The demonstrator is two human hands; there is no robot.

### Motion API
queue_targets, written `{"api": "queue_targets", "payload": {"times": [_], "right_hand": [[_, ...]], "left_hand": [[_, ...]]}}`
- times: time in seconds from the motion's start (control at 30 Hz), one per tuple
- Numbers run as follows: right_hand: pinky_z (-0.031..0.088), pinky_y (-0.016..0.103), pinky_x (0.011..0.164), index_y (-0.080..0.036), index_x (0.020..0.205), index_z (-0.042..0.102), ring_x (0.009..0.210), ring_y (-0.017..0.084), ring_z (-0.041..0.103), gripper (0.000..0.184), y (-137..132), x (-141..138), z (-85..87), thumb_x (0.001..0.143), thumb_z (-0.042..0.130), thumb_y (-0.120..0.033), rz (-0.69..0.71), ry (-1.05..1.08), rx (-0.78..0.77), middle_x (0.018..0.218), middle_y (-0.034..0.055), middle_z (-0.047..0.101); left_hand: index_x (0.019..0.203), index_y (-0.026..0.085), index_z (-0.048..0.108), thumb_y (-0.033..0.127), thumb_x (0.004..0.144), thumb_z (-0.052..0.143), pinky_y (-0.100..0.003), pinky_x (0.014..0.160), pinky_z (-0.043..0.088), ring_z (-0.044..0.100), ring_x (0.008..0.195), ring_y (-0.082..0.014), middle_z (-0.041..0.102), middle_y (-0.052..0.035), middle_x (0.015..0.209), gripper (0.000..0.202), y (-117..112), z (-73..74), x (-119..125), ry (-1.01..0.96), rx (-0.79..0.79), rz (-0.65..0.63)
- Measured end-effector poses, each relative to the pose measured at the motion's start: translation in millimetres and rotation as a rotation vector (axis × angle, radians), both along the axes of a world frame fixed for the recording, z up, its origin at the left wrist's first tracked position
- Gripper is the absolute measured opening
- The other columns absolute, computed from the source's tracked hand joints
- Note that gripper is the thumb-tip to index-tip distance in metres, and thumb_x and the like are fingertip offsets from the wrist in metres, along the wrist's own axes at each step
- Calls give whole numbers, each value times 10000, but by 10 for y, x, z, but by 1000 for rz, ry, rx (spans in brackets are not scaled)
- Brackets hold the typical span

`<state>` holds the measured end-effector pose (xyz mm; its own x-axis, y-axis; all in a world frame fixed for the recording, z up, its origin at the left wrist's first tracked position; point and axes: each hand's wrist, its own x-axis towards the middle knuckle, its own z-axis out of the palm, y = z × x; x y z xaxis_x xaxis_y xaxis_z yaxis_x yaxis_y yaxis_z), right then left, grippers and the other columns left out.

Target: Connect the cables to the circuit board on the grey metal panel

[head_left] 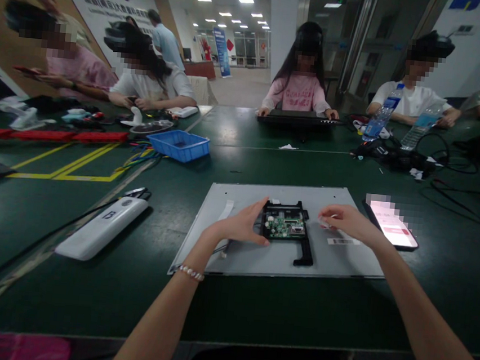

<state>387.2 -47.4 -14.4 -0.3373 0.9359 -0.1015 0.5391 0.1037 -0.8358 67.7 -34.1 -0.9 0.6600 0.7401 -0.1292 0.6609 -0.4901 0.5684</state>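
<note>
Lying on the panel (pixel 268 263) in the head view, the board (pixel 284 225) sits within a black frame (pixel 306 252). The left hand (pixel 244 223) is spread wide at the frame's left side. The right hand (pixel 346 219) is pinched narrow beyond its right; whether it holds something small, I cannot tell. The board is probably light, stiff and fragile, best taken by its edges or by the frame.

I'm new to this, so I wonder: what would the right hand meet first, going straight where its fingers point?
The right hand would probably meet the black frame first; depth is unclear, so it might pass above.
</note>
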Motion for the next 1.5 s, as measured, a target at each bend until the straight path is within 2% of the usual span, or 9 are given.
{"api": "queue_targets", "payload": {"times": [0.1, 0.33, 0.6, 0.77, 0.93, 1.07, 1.23, 1.37, 1.5], "right_hand": [[492, 268, 634, -189, 952, 664, 742, 154, 615, 213, -77, -141, 33, 801, 535, -266, 21, 79, -110, 847, 52, 666], [511, 277, 723, -186, 1081, 619, 777, 145, 629, 300, -90, -229, -16, 788, 566, -212, 17, 191, -172, 849, 56, 674], [512, 278, 678, -169, 864, 674, 761, 161, 638, 146, -108, -253, 26, 743, 602, -207, -11, 168, -181, 820, 65, 683], [513, 283, 711, -173, 878, 670, 782, 159, 637, 160, -124, -222, 80, 733, 612, -210, -27, 199, -178, 838, 63, 679], [527, 281, 709, -193, 914, 642, 746, 145, 644, 206, -93, -261, -48, 711, 634, -225, -28, 249, -205, 858, 40, 659], [530, 281, 608, -208, 992, 590, 663, 156, 647, 323, -81, -328, -157, 676, 654, -231, -55, 222, -155, 785, 16, 636], [448, 239, 458, -210, 1042, 570, 540, 140, 616, 350, -120, -364, -122, 699, 608, -269, -57, 79, -20, 786, 20, 647], [415, 241, 454, -205, 1069, 579, 489, 123, 576, 373, -120, -358, -104, 700, 582, -257, -33, -21, 49, 799, 19, 652], [414, 250, 530, -207, 1032, 608, 575, 134, 570, 343, -111, -348, -90, 694, 594, -261, -18, -81, 139, 803, 16, 651]], "left_hand": [[1445, 133, -9, 473, 610, 699, -505, 1111, 145, 131, 1360, -369, 75, -188, 1501, 1147, 13, -18, -9, -4, -2, -2], [1443, 121, -11, 463, 618, 690, -495, 1112, 147, 131, 1362, -361, 72, -189, 1501, 1135, 7, -5, 0, 7, 9, -15], [1441, 104, 16, 474, 615, 691, -471, 1117, 144, 144, 1360, -355, 93, -195, 1497, 1129, -2, 2, 6, 10, 17, -9], [1441, 106, 28, 494, 615, 698, -470, 1120, 145, 138, 1365, -343, 99, -190, 1498, 1132, 12, -8, 1, 13, 7, -12], [1441, 108, 39, 487, 607, 703, -472, 1119, 152, 144, 1363, -345, 112, -191, 1495, 1131, 17, -9, 7, 12, 19, -16], [1441, 102, 31, 494, 614, 694, -471, 1118, 153, 138, 1363, -345, 99, -191, 1497, 1130, 7, -4, 11, 24, 12, -11], [1444, 145, 14, 477, 628, 683, -492, 1110, 155, 135, 1363, -347, 95, -171, 1502, 1106, 15, -31, -10, 5, 23, -29], [1444, 160, 16, 471, 630, 679, -499, 1103, 163, 145, 1360, -350, 113, -169, 1497, 1095, 25, -35, -17, -2, 30, -45], [1442, 140, 27, 468, 628, 678, -487, 1105, 164, 151, 1358, -350, 123, -177, 1494, 1093, 23, -23, -8, 7, 21, -37]]}}
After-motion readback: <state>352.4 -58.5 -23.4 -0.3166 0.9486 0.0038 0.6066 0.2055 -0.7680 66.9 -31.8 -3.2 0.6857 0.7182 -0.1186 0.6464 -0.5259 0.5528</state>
